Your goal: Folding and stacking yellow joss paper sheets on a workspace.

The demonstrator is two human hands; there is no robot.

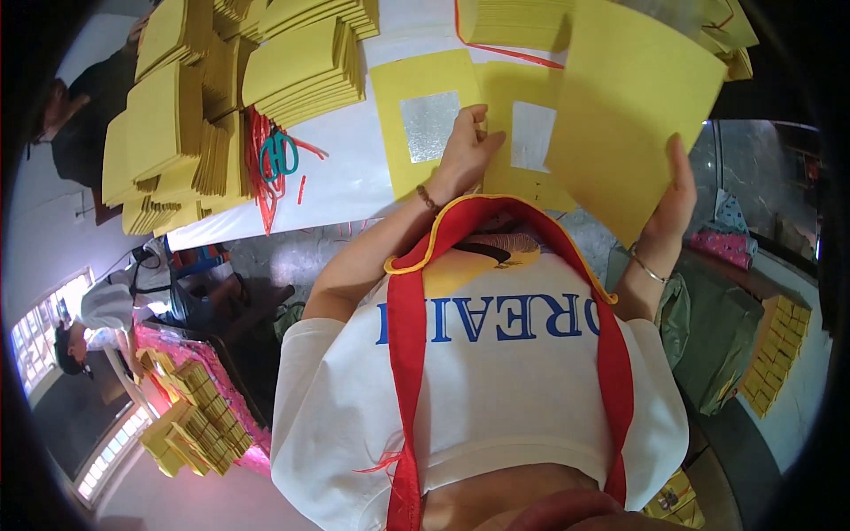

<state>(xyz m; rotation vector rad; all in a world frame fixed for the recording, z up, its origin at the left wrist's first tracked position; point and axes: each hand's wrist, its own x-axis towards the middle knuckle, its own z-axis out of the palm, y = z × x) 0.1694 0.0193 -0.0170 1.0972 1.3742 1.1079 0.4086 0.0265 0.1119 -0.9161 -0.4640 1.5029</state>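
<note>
My right hand [670, 205] grips a large yellow paper sheet [633, 106] by its right edge, thumb on the near face. The sheet is tilted up; I cannot tell whether it is one or several. My left hand [467, 152] hovers with loosely curled fingers, thumb apart from them, and nothing visible between. Below it lies a yellow sheet with a silver foil rectangle [431, 126]. Beside that, another yellow sheet [498, 93] bears a pale rectangle and is partly covered by the raised sheet.
Stacks of yellow paper [305, 71] fill the left of the white table [354, 168]. Teal-handled scissors [279, 157] lie on red strips there. Another yellow stack [513, 22] stands at the back. A person [124, 296] is by a pink-covered table [235, 389] with yellow bundles.
</note>
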